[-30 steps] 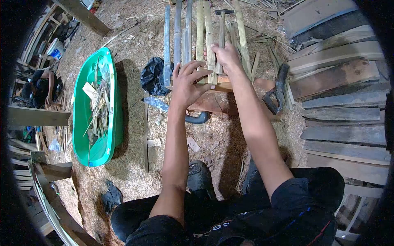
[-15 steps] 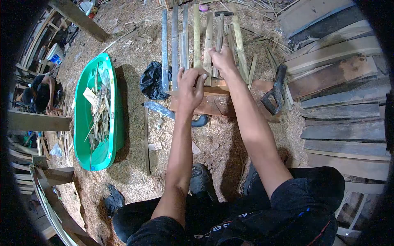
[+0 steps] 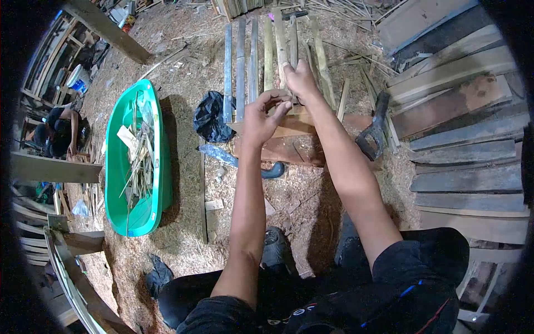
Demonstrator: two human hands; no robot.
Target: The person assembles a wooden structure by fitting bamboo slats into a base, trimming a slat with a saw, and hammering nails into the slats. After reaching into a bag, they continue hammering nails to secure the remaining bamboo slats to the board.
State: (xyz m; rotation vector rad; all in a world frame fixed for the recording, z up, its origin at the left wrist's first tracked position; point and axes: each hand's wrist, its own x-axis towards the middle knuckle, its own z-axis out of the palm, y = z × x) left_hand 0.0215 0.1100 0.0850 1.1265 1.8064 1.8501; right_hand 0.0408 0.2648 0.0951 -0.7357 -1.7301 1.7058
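My right hand [image 3: 301, 83] is closed around the wooden handle of a hammer [image 3: 293, 39], whose dark head points away from me. Beside that handle, a pale wooden slat [image 3: 280, 42] runs up to my right fingers. My left hand [image 3: 266, 116] is just left of it, thumb and forefinger curled together; what they pinch is too small to make out. Both hands are over a reddish-brown board [image 3: 286, 150]. More slats [image 3: 240, 67] lie side by side beyond it, their near ends at the board. Partly behind my left forearm is a blade with a curved dark handle [image 3: 272, 170].
A green plastic tub [image 3: 157, 172] with wood scraps stands at left, near a black plastic bag [image 3: 212, 116]. At right are a black loop-handled tool [image 3: 374, 133] and rows of boards [image 3: 461, 150]. Another person [image 3: 61, 131] sits at far left. Sawdust covers the ground.
The hammer head and the pale slat beside it have shifted left and slightly away from me relative to the other slats. My left hand has moved a little right, closer to my right hand.
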